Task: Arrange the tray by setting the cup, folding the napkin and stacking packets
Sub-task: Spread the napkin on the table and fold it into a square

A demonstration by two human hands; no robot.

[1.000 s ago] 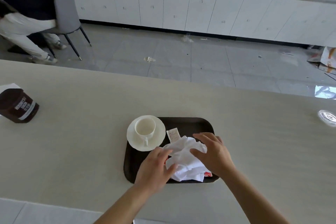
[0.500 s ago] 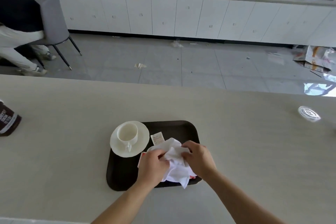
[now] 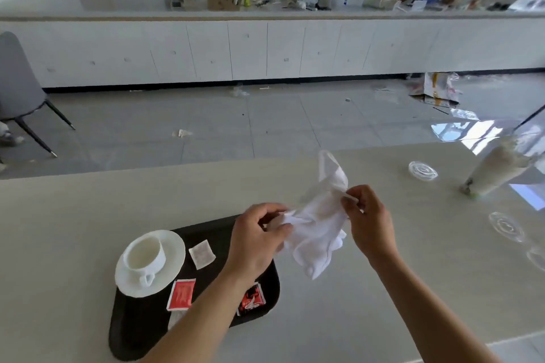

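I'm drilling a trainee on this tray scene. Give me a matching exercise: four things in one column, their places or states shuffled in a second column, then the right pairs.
Things
1. napkin
2. cup
3. white packet
4. clear lid

Places or states
A. lying flat on the dark tray, just right of the saucer
B. crumpled, held up off the tray between the left hand and the right hand
C. on the bare table, far right, off the tray
D. standing upright on the saucer

Pairs: 1-B, 2-D, 3-A, 4-C
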